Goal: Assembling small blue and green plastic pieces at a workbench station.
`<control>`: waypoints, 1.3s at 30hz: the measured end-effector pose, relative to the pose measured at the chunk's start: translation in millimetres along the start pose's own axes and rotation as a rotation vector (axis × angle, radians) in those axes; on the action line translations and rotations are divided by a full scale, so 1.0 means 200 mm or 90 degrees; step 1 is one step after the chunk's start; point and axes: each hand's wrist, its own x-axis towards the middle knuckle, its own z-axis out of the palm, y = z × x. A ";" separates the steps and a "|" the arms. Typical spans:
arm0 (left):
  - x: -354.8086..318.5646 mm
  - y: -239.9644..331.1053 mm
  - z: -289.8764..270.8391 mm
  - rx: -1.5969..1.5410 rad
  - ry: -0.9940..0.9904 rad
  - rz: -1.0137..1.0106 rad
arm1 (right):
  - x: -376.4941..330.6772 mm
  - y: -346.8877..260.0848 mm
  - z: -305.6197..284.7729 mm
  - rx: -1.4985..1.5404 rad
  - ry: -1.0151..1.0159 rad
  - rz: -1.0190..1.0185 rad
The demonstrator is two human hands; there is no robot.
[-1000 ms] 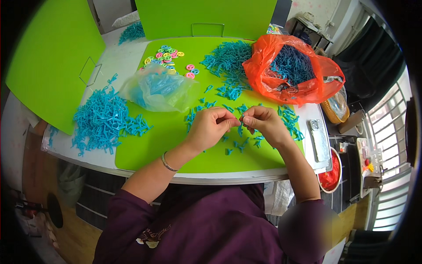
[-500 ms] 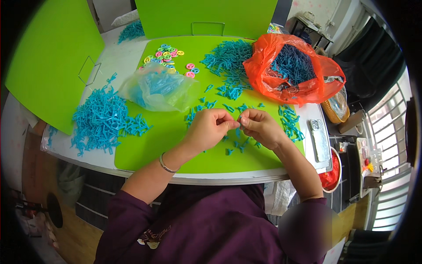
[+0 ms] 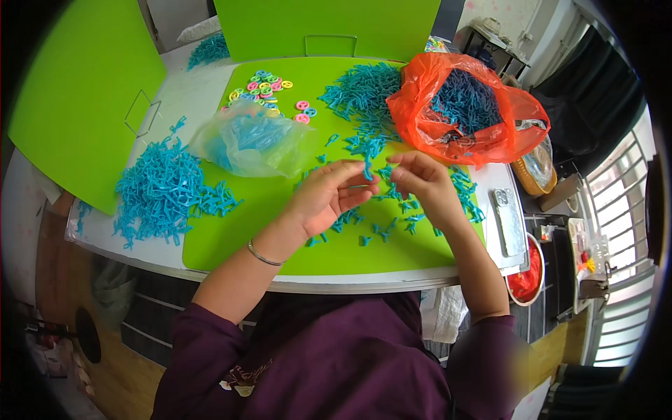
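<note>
Over the green mat point(image 3: 280, 255), my left hand point(image 3: 325, 196) pinches a small teal plastic piece point(image 3: 368, 168) upright between thumb and fingertips, its other fingers half curled. A short gap to the right, my right hand point(image 3: 428, 185) has thumb and forefinger apart with nothing visible between them. Several loose teal pieces point(image 3: 385, 227) lie scattered beneath and around both hands. Beyond them is a heap of darker teal pieces point(image 3: 360, 87). Some of the pieces under my hands are hidden.
A red plastic bag point(image 3: 420, 129) of dark blue pieces stands at the back right. A clear bag point(image 3: 280, 157) lies left of centre, by colourful rings point(image 3: 266, 89). A bright blue heap point(image 3: 157, 189) sits at left, a phone point(image 3: 507, 220) at right. Green panels point(image 3: 329, 21) rise behind.
My hands have moved apart from fingertip contact and slightly away from me. The left fingers have spread, and the teal piece now shows plainly in them; the right thumb and forefinger have parted.
</note>
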 end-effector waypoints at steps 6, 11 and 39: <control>0.00 0.06 -0.03 -0.061 0.037 0.020 | -0.07 -0.02 0.03 -0.518 -0.142 -0.089; 0.01 0.05 -0.01 -0.035 0.011 0.059 | -0.08 0.03 0.04 -0.631 -0.231 -0.051; 0.01 -0.06 -0.01 -0.016 -0.002 -0.033 | -0.03 0.03 -0.05 0.105 -0.034 -0.048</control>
